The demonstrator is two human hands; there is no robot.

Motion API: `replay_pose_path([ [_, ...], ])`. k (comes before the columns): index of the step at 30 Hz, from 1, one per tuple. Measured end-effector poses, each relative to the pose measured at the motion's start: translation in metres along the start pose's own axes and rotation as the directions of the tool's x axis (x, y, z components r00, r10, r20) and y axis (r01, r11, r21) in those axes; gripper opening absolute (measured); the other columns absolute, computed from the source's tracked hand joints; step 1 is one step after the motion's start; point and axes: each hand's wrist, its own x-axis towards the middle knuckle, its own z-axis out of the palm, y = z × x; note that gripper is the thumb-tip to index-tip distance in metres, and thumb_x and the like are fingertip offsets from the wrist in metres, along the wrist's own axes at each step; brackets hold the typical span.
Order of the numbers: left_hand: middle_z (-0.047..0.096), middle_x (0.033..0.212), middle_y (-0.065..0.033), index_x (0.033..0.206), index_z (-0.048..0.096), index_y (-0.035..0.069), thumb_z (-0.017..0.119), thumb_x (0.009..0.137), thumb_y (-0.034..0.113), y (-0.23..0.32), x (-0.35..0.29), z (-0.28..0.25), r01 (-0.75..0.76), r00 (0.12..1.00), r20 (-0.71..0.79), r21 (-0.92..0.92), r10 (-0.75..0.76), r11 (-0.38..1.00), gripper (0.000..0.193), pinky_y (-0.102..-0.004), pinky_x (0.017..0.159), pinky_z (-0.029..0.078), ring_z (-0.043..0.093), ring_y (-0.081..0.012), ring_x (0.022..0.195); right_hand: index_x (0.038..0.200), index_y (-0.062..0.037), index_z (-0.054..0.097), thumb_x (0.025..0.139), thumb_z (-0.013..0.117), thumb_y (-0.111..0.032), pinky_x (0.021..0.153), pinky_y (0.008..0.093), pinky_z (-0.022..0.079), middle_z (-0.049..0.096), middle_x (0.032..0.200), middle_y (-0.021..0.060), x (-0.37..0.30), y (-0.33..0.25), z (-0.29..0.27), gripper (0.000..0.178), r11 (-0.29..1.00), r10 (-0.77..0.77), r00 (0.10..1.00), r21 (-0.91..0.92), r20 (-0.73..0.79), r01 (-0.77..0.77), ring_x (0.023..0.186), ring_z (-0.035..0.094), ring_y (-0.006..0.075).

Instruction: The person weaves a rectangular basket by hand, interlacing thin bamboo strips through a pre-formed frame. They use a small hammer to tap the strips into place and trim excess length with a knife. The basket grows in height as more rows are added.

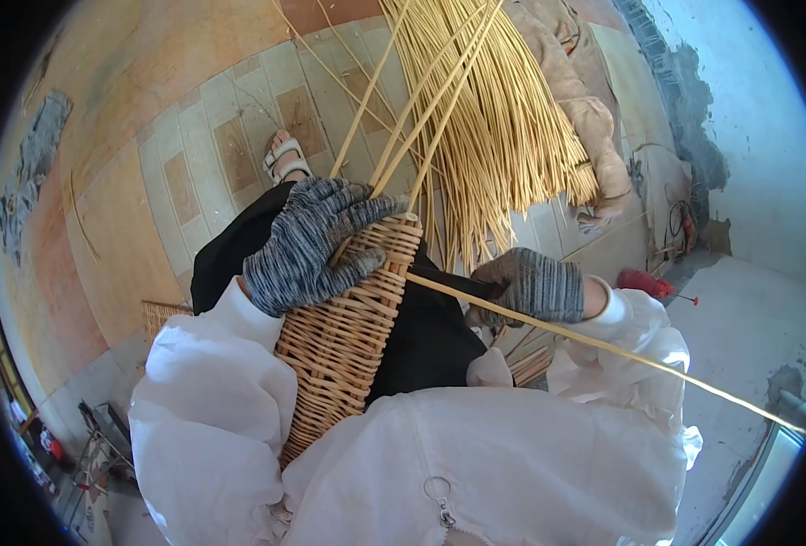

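A tapering woven wicker panel [344, 350] lies across my lap, with several long stakes rising from its narrow far end. My left hand [316, 241], in a grey striped knit glove, grips the panel near that end, fingers and thumb spread over the weave. From the panel's right edge a long pale cane strand [639, 348] runs out to the lower right, passing across my right hand. That gloved right hand [539, 287] is closed beside the panel. A dark narrow thing [456, 284] reaches from its fingers toward the panel's edge; its kind is unclear.
A large bundle of cane strands [485, 118] lies on the tiled floor ahead, beside a brown cloth [594, 127]. A red-handled tool [650, 285] is on the floor at right, near the wall. Another woven piece [162, 318] lies at left. My sandaled foot [286, 159] shows ahead.
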Motion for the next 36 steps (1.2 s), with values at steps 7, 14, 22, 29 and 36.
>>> replay_pose_path([
  [7, 0.056, 0.121, -0.0128, 0.129, 0.052, 0.011, 0.061, 0.082, 0.039, -0.015, -0.005, 0.002, 0.114, 0.993, 0.028, -0.214, -0.111, 0.97, 0.055, -0.0432, 0.102, 0.03, 0.048, -0.0354, 0.114, 0.079, -0.0057, 0.062, 0.08, 0.06, -0.031, 0.059, 0.0387, 0.05, 0.062, 0.07, 0.0132, -0.087, 0.046, 0.02, 0.025, 0.633, -0.117, 0.835, -0.688, -0.538, -0.355, 0.068, 0.063, 0.0308],
  [14, 0.045, 0.132, -0.0183, 0.135, 0.046, 0.014, 0.076, 0.06, 0.054, -0.002, -0.007, -0.018, 0.126, 0.983, 0.13, 0.039, -0.131, 0.991, 0.09, -0.0452, 0.104, 0.027, 0.04, -0.0376, 0.118, 0.126, 0.0021, 0.05, 0.084, 0.065, -0.012, 0.079, 0.03, 0.049, 0.065, 0.099, 0.0099, -0.06, 0.074, 0.083, 0.046, 0.854, -0.37, 0.899, 0.297, -0.234, 0.428, 0.088, 0.062, 0.0151],
  [22, 0.051, 0.127, -0.0162, 0.136, 0.044, 0.02, 0.073, 0.06, 0.063, -0.002, -0.007, -0.01, 0.123, 0.988, 0.096, -0.008, -0.121, 0.992, 0.092, -0.0518, 0.11, 0.019, 0.036, -0.0436, 0.125, 0.129, -0.007, 0.053, 0.081, 0.069, -0.008, 0.07, 0.0212, 0.046, 0.064, 0.102, 0.0033, -0.043, 0.042, 0.1, 0.05, 0.823, -0.309, 0.891, 0.376, -0.332, 0.426, 0.08, 0.054, 0.0053],
  [29, 0.053, 0.123, -0.0149, 0.135, 0.046, 0.02, 0.073, 0.062, 0.059, 0.001, -0.003, -0.006, 0.108, 0.991, 0.077, 0.038, -0.111, 0.993, 0.086, -0.0515, 0.109, 0.022, 0.043, -0.0403, 0.118, 0.129, -0.0072, 0.053, 0.081, 0.068, -0.005, 0.076, 0.0213, 0.047, 0.064, 0.111, 0.0018, -0.029, 0.046, 0.107, 0.051, 0.755, -0.265, 0.897, 0.502, -0.354, 0.422, 0.087, 0.054, 0.004],
  [36, 0.053, 0.123, -0.0147, 0.134, 0.047, 0.02, 0.073, 0.062, 0.059, 0.0, -0.004, -0.008, 0.117, 0.991, 0.071, -0.036, -0.114, 0.992, 0.086, -0.0515, 0.109, 0.022, 0.044, -0.0388, 0.118, 0.128, -0.0056, 0.053, 0.081, 0.067, -0.004, 0.082, 0.021, 0.046, 0.062, 0.117, 0.0032, -0.026, 0.041, 0.113, 0.049, 0.721, -0.282, 0.877, 0.518, -0.388, 0.461, 0.094, 0.055, 0.0052],
])
